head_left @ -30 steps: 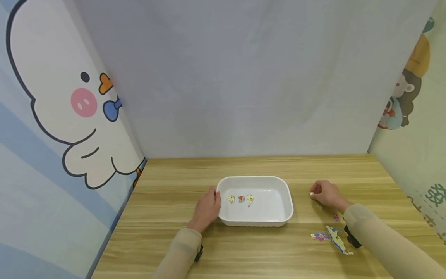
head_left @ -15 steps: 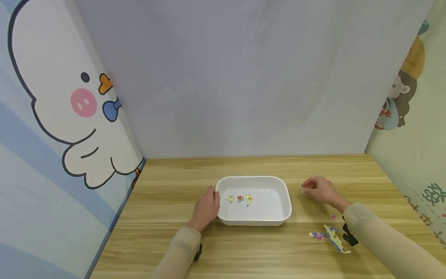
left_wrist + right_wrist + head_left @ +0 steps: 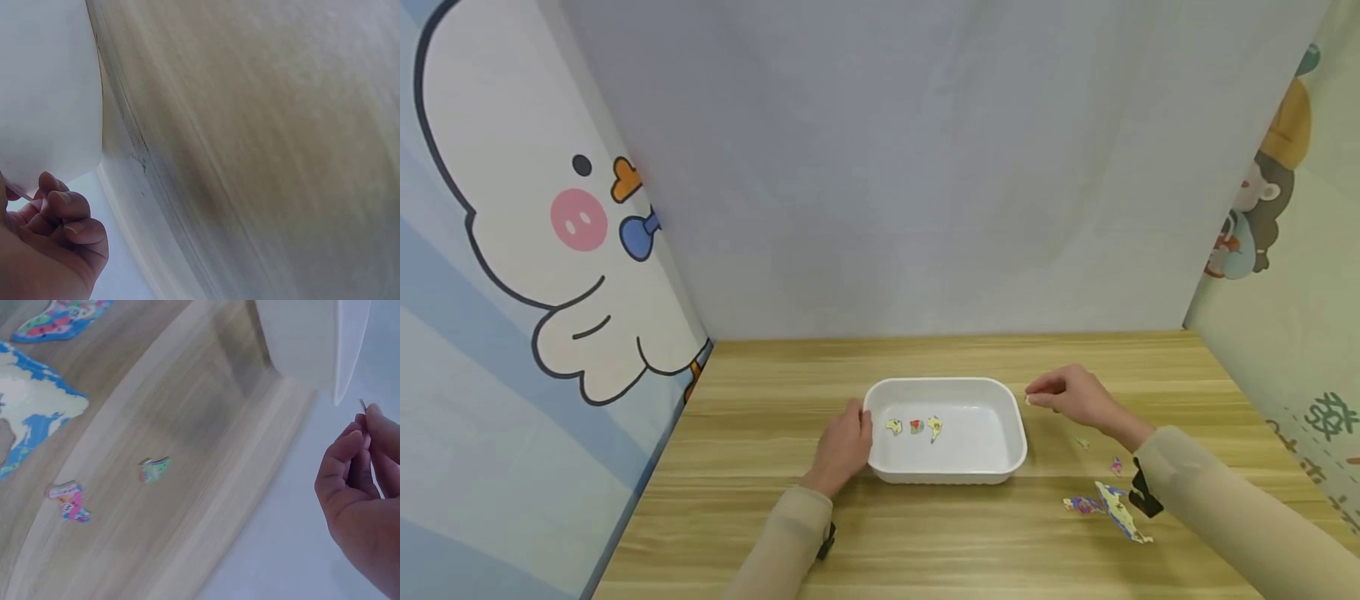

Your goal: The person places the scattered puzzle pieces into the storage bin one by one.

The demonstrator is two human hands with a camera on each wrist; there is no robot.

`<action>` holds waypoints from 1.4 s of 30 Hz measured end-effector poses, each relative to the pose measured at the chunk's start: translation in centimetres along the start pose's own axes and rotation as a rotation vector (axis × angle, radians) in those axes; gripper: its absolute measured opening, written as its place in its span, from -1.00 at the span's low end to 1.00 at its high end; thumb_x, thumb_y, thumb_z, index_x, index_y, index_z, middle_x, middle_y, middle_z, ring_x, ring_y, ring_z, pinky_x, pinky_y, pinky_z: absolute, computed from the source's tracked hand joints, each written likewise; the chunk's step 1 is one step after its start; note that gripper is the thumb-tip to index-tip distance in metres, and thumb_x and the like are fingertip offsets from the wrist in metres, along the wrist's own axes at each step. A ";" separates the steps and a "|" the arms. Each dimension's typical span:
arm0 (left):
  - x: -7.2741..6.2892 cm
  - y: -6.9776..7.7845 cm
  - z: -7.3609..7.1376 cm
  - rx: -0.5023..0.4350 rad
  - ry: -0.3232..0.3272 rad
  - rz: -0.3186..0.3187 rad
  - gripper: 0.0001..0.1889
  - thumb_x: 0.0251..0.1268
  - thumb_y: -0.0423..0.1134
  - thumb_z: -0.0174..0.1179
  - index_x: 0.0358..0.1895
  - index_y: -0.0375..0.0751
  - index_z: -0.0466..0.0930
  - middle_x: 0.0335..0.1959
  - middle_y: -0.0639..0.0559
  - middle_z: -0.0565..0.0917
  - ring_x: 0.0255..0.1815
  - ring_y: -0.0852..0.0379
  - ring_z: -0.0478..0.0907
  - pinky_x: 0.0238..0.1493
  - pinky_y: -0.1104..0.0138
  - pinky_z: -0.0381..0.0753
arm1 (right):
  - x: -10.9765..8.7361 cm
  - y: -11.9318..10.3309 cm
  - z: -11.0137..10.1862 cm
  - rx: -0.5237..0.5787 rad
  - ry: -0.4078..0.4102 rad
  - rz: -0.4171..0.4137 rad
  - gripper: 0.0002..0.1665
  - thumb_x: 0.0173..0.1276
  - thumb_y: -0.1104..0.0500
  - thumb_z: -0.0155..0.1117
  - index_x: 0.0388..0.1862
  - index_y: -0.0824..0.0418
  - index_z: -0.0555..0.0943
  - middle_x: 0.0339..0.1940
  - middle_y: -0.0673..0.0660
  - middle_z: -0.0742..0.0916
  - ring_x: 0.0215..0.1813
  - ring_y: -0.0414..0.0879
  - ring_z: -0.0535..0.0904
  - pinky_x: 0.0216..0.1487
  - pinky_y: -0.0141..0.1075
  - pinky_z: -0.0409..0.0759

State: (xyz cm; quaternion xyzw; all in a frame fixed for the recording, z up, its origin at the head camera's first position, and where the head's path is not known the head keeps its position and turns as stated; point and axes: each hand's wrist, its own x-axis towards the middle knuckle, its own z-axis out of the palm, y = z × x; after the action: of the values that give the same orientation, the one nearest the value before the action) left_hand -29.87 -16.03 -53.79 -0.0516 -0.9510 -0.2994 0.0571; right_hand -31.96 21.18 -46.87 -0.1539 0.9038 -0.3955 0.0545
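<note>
A white rectangular dish (image 3: pixel 974 446) stands on the table, with three small flat cut-out pieces in a row in its left half: a yellowish piece (image 3: pixel 894 427), a red and green piece (image 3: pixel 917 427) and another yellowish piece (image 3: pixel 934 428). My left hand (image 3: pixel 841 443) grips the dish's left rim; in the left wrist view its fingers curl at the dish's (image 3: pixel 50 81) edge. Just outside the right rim, my right hand (image 3: pixel 1077 397) pinches a small thin piece (image 3: pixel 1028 400) between thumb and fingertips. In the right wrist view that piece (image 3: pixel 362 404) shows edge-on, its print hidden.
Right of the dish lie a small green piece (image 3: pixel 1082 442), a pink piece (image 3: pixel 1116 465), a blue and purple piece (image 3: pixel 1081 505) and a larger yellow piece with blue edges (image 3: pixel 1122 512). A pale cloth backdrop (image 3: pixel 925 192) hangs behind the wooden table (image 3: pixel 760 417).
My right hand has lifted the small piece and carried it left, up to the dish's right rim. The green piece it partly covered now shows. My left hand stays on the left rim.
</note>
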 end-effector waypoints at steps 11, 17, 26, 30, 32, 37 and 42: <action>-0.1 -0.4 -0.3 -0.002 0.003 0.003 -0.81 0.49 -0.19 -0.13 -0.18 -0.23 0.41 -0.53 0.03 0.47 -0.54 0.13 0.42 -0.54 0.28 0.43 | 2.0 -1.6 1.0 0.130 -0.048 0.009 -0.73 0.28 0.26 0.33 -0.13 0.45 0.66 -0.29 0.25 0.73 -0.35 -0.07 0.66 -0.26 -0.15 0.62; -0.1 -0.5 -0.5 -0.003 -0.005 -0.014 -0.79 0.49 -0.17 -0.13 -0.15 -0.24 0.42 -0.50 0.01 0.49 -0.53 0.13 0.44 -0.52 0.28 0.44 | 3.0 -2.4 1.8 0.110 -0.069 0.010 -0.76 0.28 0.27 0.33 -0.15 0.43 0.68 -0.32 0.17 0.73 -0.30 0.05 0.66 -0.25 -0.11 0.62; 0.0 -0.5 -1.0 0.003 0.018 -0.013 -0.78 0.49 -0.17 -0.13 -0.13 -0.24 0.43 -0.48 0.00 0.51 -0.51 0.12 0.45 -0.50 0.26 0.45 | 4.6 -3.7 3.0 0.038 -0.101 0.002 -0.85 0.28 0.32 0.30 -0.23 0.40 0.70 -0.34 0.28 0.72 -0.35 0.06 0.64 -0.29 -0.05 0.61; -0.1 -0.3 -1.1 -0.009 0.021 -0.009 -0.79 0.49 -0.18 -0.12 -0.14 -0.24 0.43 -0.48 -0.01 0.51 -0.50 0.11 0.45 -0.51 0.26 0.45 | 5.0 -4.1 3.4 -0.028 -0.136 0.003 -0.88 0.26 0.32 0.32 -0.26 0.36 0.71 -0.39 0.24 0.72 -0.39 0.04 0.63 -0.35 -0.14 0.61; -0.1 -0.3 -1.0 -0.012 0.014 -0.015 -0.79 0.49 -0.18 -0.11 -0.14 -0.24 0.44 -0.48 -0.01 0.52 -0.50 0.12 0.46 -0.51 0.27 0.46 | 5.2 -4.4 3.7 -0.062 -0.163 0.009 -0.90 0.25 0.31 0.33 -0.29 0.34 0.71 -0.42 0.21 0.72 -0.42 0.02 0.63 -0.40 -0.21 0.59; -0.3 -0.3 -0.7 -0.007 0.008 -0.014 -0.78 0.49 -0.17 -0.11 -0.13 -0.24 0.44 -0.49 0.00 0.52 -0.52 0.14 0.45 -0.53 0.29 0.45 | 5.5 -5.0 4.8 -0.143 -0.208 0.023 -0.97 0.19 0.33 0.37 -0.40 0.31 0.68 -0.50 0.15 0.70 -0.49 -0.02 0.61 -0.49 -0.30 0.55; -0.4 -0.1 -0.4 -0.008 0.023 0.033 -0.80 0.48 -0.18 -0.11 -0.15 -0.23 0.44 -0.50 -0.01 0.53 -0.53 0.13 0.46 -0.54 0.28 0.45 | 5.6 -5.3 5.5 -0.206 -0.223 0.040 -0.94 0.15 0.37 0.38 -0.46 0.29 0.65 -0.56 0.11 0.68 -0.55 -0.10 0.57 -0.53 -0.31 0.52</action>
State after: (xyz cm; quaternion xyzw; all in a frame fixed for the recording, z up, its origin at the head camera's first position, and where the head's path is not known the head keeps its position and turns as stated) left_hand -29.45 -16.39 -53.57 -0.0638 -0.9482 -0.3027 0.0727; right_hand -34.75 12.14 -46.65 -0.1836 0.9308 -0.2801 0.1463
